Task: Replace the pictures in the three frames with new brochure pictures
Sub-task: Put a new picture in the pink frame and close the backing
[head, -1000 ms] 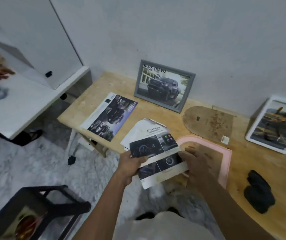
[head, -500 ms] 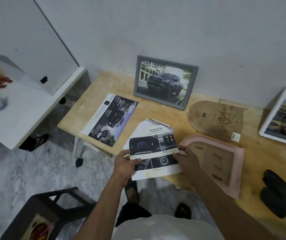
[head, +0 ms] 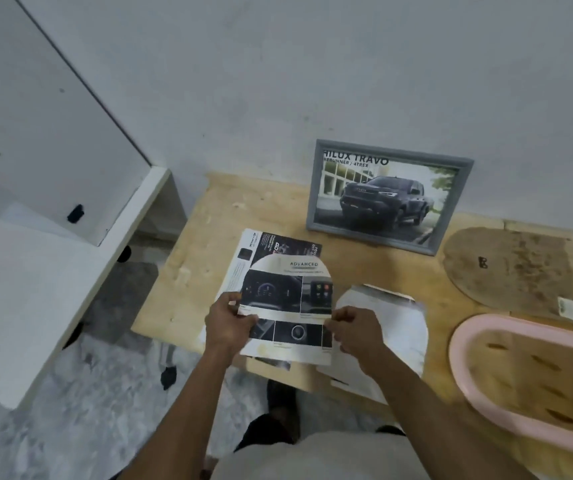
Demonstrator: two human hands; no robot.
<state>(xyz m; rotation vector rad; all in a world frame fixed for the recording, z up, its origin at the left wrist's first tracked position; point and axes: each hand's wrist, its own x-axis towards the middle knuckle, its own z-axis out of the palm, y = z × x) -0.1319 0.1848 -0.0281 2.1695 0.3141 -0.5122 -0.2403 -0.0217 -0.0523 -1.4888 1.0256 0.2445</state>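
Both hands hold 1 cut brochure picture [head: 287, 306] up over the front-left part of the wooden table [head: 191, 265]. It has an arched top, the word ADVANCED near that top, and dark dashboard photos below. The left hand [head: 228, 323] pinches its left edge w/ thumb on top and fingers curled behind; the right hand [head: 356, 329] pinches the lower right edge the same way. The hands sit apart, 1 per side, the sheet stretched between them.

Under and behind that sheet lies a dark brochure page [head: 278, 244], flat on the table, mostly covered. Just right of the right hand is a white cut-out sheet [head: 392, 317], arched too, its near end hanging past the table edge.

At the back a grey frame [head: 389, 197] leans on the wall, showing a dark pickup truck and the text HILUX TRAVO. Right of it lies a brown arched backing board [head: 510, 268], flat, w/ a small sticker at its near right corner. Nearer, at the right edge, a pink arched frame [head: 472, 330] lies on the table — a brown panel w/ slots shows inside its rim.

Left of the table stands a white cabinet [head: 18, 299]; the floor below is grey marbled.
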